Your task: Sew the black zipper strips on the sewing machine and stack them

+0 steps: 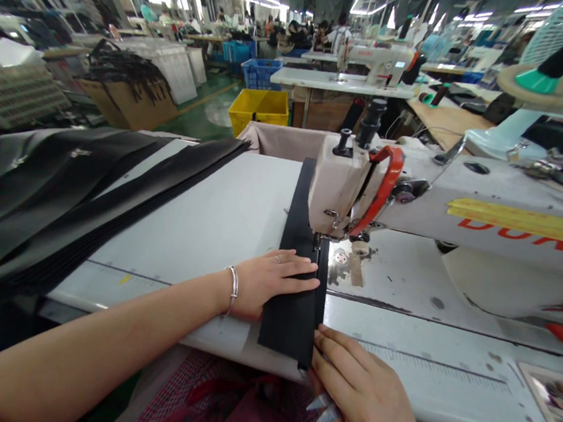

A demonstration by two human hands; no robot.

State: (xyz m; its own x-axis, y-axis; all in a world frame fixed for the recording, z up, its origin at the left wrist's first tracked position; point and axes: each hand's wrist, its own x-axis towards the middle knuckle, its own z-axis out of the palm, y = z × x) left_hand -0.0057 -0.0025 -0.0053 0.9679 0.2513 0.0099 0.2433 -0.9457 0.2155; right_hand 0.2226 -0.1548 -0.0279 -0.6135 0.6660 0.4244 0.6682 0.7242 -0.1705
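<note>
White table [199,229], matte black strip [291,313] under spread left hand [267,280], flat right hand [357,393] at corner.

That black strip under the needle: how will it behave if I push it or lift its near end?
Likely limp, not stiff: the black strip lies flat, hugging the sewing table from needle to front edge. Probably light: its edges barely rise above the surface. It may slide easily on that smooth top; the left hand presses flat on it.
</note>
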